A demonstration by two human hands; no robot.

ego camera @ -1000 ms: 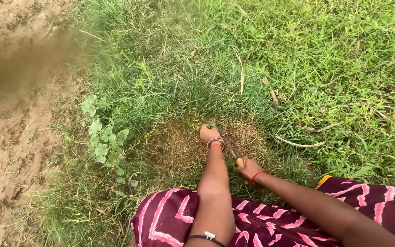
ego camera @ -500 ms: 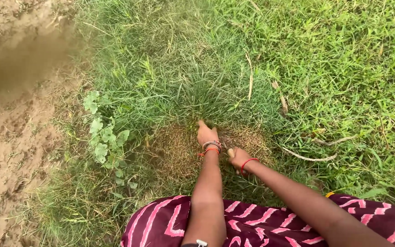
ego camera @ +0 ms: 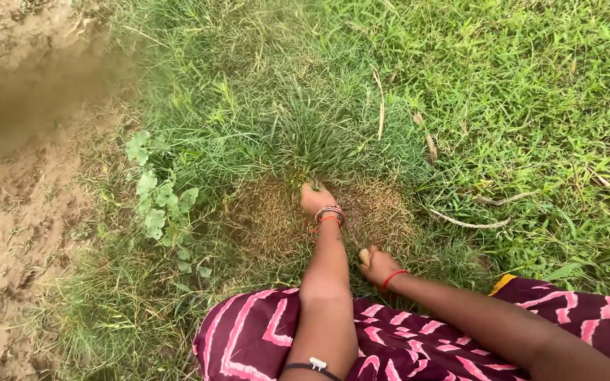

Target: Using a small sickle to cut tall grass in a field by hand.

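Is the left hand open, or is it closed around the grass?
Closed. The left hand has its fingers curled into the base of the grass tuft, gripping the blades.

Tool (ego camera: 363, 255) mostly hidden by right hand (ego camera: 379, 267)

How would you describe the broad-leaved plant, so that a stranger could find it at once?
Start at the bare brown soil on the left and move right to the edge of the grass. There, left of the left hand, stands the broad-leaved plant. Its pale, rounded leaves differ from the thin blades around it.
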